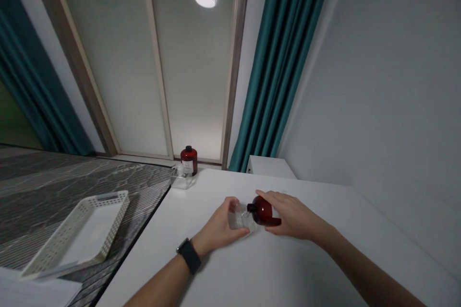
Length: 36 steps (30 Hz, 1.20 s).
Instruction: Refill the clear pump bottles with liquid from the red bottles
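Observation:
My left hand (225,225), with a dark watch on its wrist, is closed around a clear plastic container (242,218) low over the white table (216,278). In my right hand (293,216) is a dark red bottle (262,211) with a black cap, tilted onto its side. The capped end points left and lies at the container's right edge; whether it touches the container I cannot tell. Part of a white label shows beside my right fingers. The far side of the bottle is hidden by my palm.
At the table's far left corner stands another dark red bottle (192,156) beside a clear box (180,180) with something pale in it. A white perforated basket (77,235) and white paper (36,290) lie left of the table. A white cabinet (272,167) stands behind it.

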Each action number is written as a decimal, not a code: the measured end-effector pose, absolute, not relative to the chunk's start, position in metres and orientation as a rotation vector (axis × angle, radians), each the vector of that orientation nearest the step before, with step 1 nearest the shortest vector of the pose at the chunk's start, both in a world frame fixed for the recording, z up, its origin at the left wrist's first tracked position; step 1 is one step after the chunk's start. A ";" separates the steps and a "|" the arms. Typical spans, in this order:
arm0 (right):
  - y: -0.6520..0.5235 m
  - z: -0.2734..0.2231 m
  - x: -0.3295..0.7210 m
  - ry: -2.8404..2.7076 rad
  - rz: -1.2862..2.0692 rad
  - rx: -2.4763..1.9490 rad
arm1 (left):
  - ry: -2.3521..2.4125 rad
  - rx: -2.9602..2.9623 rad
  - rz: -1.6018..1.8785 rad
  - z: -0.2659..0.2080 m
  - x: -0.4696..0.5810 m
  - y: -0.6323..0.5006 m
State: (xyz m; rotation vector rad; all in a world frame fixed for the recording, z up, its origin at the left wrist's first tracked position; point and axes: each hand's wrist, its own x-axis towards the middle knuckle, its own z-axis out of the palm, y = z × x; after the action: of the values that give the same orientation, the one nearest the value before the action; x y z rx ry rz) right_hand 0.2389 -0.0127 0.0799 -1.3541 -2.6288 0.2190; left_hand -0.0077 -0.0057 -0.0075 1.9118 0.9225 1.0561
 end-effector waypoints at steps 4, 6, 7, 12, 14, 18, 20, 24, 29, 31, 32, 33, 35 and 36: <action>-0.013 0.085 0.237 -2.644 0.219 -1.367 | 0.924 1.893 1.053 -0.006 -0.007 -0.006; -0.013 0.088 0.237 -2.649 0.225 -1.377 | 0.919 1.887 1.055 -0.005 -0.007 -0.007; -0.013 0.088 0.237 -2.651 0.230 -1.381 | 0.916 1.883 1.057 -0.004 -0.007 -0.007; -0.013 0.090 0.238 -2.642 0.261 -1.382 | 0.902 1.856 1.051 -0.003 -0.008 -0.008; -0.013 0.090 0.239 -2.634 0.261 -1.373 | 0.899 1.848 1.051 -0.003 -0.008 -0.008; -0.013 0.091 0.239 -2.640 0.253 -1.364 | 0.893 1.844 1.047 -0.002 -0.008 -0.009; -0.012 0.091 0.239 -2.642 0.251 -1.366 | 0.890 1.850 1.042 -0.001 -0.008 -0.009; -0.012 0.091 0.240 -2.656 0.246 -1.363 | 0.885 1.853 1.049 0.000 -0.008 -0.009; -0.012 0.095 0.239 -2.673 0.230 -1.358 | 0.871 1.855 1.055 -0.001 -0.007 -0.009; -0.012 0.096 0.239 -2.684 0.228 -1.368 | 0.866 1.847 1.052 0.000 -0.006 -0.010; -0.012 0.096 0.238 -2.688 0.228 -1.369 | 0.867 1.844 1.049 0.000 -0.006 -0.010; -0.012 0.097 0.238 -2.688 0.228 -1.367 | 0.869 1.843 1.046 0.000 -0.006 -0.010; -0.012 0.097 0.239 -2.679 0.227 -1.354 | 0.876 1.843 1.038 0.000 -0.006 -0.010; -0.012 0.096 0.239 -2.674 0.229 -1.347 | 0.878 1.845 1.034 0.000 -0.006 -0.010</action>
State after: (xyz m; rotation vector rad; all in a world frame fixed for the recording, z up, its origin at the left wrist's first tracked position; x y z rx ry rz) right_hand 0.2391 -0.0116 0.0964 -1.3467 -2.6741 0.2294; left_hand -0.0062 -0.0101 0.0003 1.8453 0.8777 1.0345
